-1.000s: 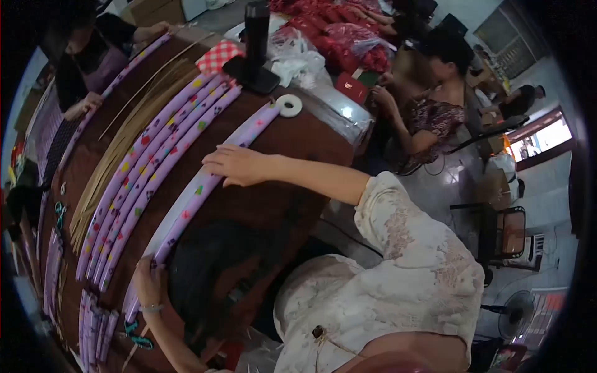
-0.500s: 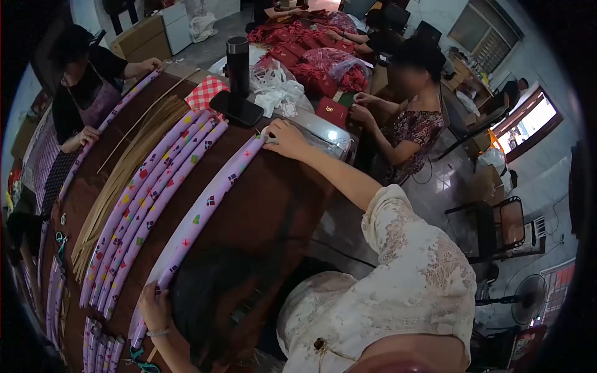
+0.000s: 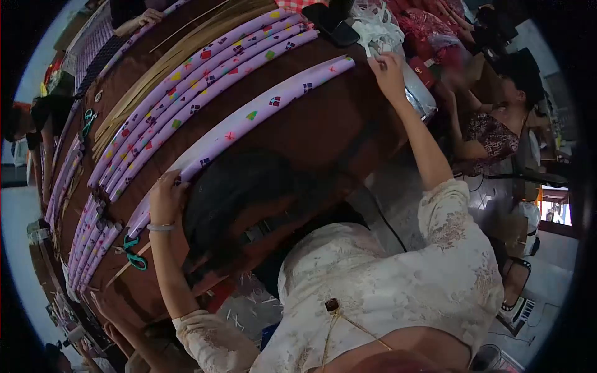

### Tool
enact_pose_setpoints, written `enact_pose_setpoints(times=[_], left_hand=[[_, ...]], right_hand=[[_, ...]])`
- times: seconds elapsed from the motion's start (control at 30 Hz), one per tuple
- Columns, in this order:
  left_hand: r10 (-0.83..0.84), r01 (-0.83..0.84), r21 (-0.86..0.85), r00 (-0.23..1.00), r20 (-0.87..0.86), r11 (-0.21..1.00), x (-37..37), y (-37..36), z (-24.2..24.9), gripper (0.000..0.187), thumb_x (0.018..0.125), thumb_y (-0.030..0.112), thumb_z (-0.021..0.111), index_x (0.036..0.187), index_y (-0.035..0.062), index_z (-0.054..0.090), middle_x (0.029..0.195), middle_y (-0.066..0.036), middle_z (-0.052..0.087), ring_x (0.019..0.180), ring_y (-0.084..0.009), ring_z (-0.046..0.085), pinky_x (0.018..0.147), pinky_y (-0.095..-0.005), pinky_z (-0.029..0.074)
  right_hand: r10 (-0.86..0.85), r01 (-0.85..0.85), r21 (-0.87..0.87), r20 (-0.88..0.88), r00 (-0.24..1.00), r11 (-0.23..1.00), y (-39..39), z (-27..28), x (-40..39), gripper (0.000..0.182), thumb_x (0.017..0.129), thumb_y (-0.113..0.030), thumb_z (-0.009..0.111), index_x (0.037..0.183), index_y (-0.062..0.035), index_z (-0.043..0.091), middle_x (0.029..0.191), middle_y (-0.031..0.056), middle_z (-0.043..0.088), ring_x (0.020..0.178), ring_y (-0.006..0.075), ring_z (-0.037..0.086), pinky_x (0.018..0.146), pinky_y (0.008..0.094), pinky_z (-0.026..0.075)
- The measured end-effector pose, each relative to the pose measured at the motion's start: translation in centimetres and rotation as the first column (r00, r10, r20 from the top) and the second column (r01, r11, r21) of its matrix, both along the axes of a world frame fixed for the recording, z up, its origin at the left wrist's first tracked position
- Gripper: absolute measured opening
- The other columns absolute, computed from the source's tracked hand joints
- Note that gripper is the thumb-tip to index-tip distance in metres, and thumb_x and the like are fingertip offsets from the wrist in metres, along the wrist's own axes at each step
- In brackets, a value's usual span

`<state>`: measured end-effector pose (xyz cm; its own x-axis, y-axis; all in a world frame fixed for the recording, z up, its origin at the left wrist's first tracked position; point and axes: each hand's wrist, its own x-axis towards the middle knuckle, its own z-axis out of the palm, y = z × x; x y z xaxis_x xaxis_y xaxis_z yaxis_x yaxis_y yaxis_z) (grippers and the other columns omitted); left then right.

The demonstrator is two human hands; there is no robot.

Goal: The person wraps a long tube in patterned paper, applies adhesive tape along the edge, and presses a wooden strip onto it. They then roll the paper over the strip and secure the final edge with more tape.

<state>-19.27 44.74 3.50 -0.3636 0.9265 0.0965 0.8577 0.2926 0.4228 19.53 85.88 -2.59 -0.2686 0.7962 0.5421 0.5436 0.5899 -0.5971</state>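
Note:
A long lilac patterned tube lies across the brown table. My left hand, with a bracelet at the wrist, is closed round the tube's lower part. Beyond the tube's far end, my right hand is apart from it. Its fingers pinch a white strip at the edge of a pile of white strips. Several similar lilac tubes lie side by side to the left. Green-handled scissors rest below my left hand.
Thin tan strips lie beyond the tubes. A black phone is near the white pile. More scissors and short tubes are on the left. A co-worker sits at the right; others are at the left and lower left.
My right hand has let go of the long tube's far end and moved to the white strips. My left hand stays on the tube. The camera view has turned and shifted.

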Motion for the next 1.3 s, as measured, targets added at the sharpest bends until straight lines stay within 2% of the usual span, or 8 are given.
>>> enact_pose_setpoints(times=[0.1, 0.23, 0.37, 0.5, 0.77, 1.03, 1.1, 1.3], left_hand=[[-0.056, 0.055, -0.056, 0.998, -0.013, 0.997, 0.0, 0.7, -0.8, 0.032, 0.07, 0.011, 0.066, 0.1, 0.0007, 0.06, 0.097, -0.015, 0.062, 0.092, -0.0317, 0.058, 0.08, -0.0373, 0.046], [-0.115, 0.116, 0.038, 0.993, -0.025, 0.993, 0.7, 1.4, -1.3, 0.034, 0.068, 0.008, 0.068, 0.1, 0.0007, 0.06, 0.099, -0.015, 0.061, 0.091, -0.0321, 0.057, 0.081, -0.0376, 0.045], [-0.088, 0.089, -0.01, 0.994, 0.07, 0.996, 0.7, 1.5, -0.6, 0.035, 0.066, 0.006, 0.07, 0.1, 0.0004, 0.06, 0.1, -0.015, 0.06, 0.094, -0.032, 0.056, 0.082, -0.0375, 0.045], [-0.158, 0.157, 0.017, 0.985, 0.069, 0.987, 1.1, 2.6, -0.2, 0.037, 0.064, 0.004, 0.071, 0.099, 0.0001, 0.06, 0.098, -0.014, 0.06, 0.092, -0.0311, 0.056, 0.081, -0.0373, 0.045], [-0.181, 0.181, 0.011, 0.975, 0.129, 0.983, 1.5, 4.5, 0.1, 0.044, 0.06, 0.007, 0.074, 0.101, 0.0003, 0.061, 0.101, -0.015, 0.056, 0.092, -0.0325, 0.054, 0.078, -0.0389, 0.045], [-0.174, 0.179, -0.028, 0.976, 0.129, 0.984, 1.5, 4.5, 0.6, 0.045, 0.06, 0.007, 0.074, 0.102, 0.0028, 0.059, 0.104, -0.012, 0.055, 0.094, -0.0313, 0.053, 0.08, -0.0392, 0.044], [-0.177, 0.181, -0.023, 0.977, 0.122, 0.983, 1.7, 4.6, 0.8, 0.045, 0.059, 0.007, 0.074, 0.101, 0.0031, 0.059, 0.104, -0.012, 0.055, 0.094, -0.0315, 0.053, 0.08, -0.0394, 0.044], [-0.157, 0.161, -0.028, 0.982, 0.107, 0.987, 1.5, 4.1, 0.1, 0.041, 0.062, 0.009, 0.074, 0.1, 0.0035, 0.059, 0.102, -0.013, 0.055, 0.093, -0.0326, 0.053, 0.079, -0.0408, 0.045]], right_hand=[[-0.072, -0.271, -0.527, -0.541, 0.838, 0.806, -2.3, 3.4, -0.2, 0.038, 0.087, -0.032, 0.056, 0.106, 0.0006, 0.056, 0.104, 0.0082, 0.054, 0.101, 0.0191, 0.052, 0.086, 0.0306, 0.043], [0.086, -0.832, -0.357, -0.899, 0.429, 0.426, -3.5, 3.3, -1.2, 0.04, 0.091, -0.031, 0.047, 0.113, 0.0017, 0.051, 0.118, 0.0116, 0.052, 0.11, 0.0239, 0.05, 0.097, 0.0467, 0.039], [-0.045, -0.953, -0.295, -0.955, 0.293, 0.069, -6.9, 5.4, -5.9, 0.042, 0.092, -0.03, 0.043, 0.116, 0.0039, 0.049, 0.121, 0.0141, 0.052, 0.114, 0.0259, 0.049, 0.098, 0.0481, 0.038], [-0.024, -0.911, -0.393, -0.917, 0.399, -0.123, -9.3, 5.1, -12.0, 0.041, 0.092, -0.029, 0.044, 0.115, 0.0038, 0.051, 0.115, 0.0108, 0.055, 0.107, 0.0213, 0.053, 0.096, 0.0381, 0.041], [0.724, -0.71, -0.663, -0.609, 0.325, -0.239, -11.7, 6.5, -20.0, 0.036, 0.084, -0.023, 0.049, 0.112, -0.0018, 0.058, 0.11, 0.0068, 0.058, 0.093, 0.0114, 0.051, 0.082, 0.0254, 0.039], [0.692, -0.516, -0.793, -0.57, 0.442, -0.324, -11.8, 5.5, -21.0, 0.037, 0.088, -0.032, 0.047, 0.099, -0.0006, 0.062, 0.094, 0.0036, 0.059, 0.085, 0.0091, 0.051, 0.073, 0.0248, 0.04], [0.635, -0.567, -0.749, -0.629, 0.448, -0.342, -11.9, 4.7, -21.2, 0.035, 0.087, -0.036, 0.048, 0.091, -0.0036, 0.062, 0.078, -0.0003, 0.055, 0.073, 0.0056, 0.05, 0.057, 0.0213, 0.042], [0.57, -0.418, -0.731, -0.683, 0.457, -0.54, -13.2, 7.4, -24.8, 0.038, 0.088, -0.041, 0.048, 0.088, -0.006, 0.063, 0.082, 0.0001, 0.058, 0.076, 0.0086, 0.052, 0.068, 0.0229, 0.042]])
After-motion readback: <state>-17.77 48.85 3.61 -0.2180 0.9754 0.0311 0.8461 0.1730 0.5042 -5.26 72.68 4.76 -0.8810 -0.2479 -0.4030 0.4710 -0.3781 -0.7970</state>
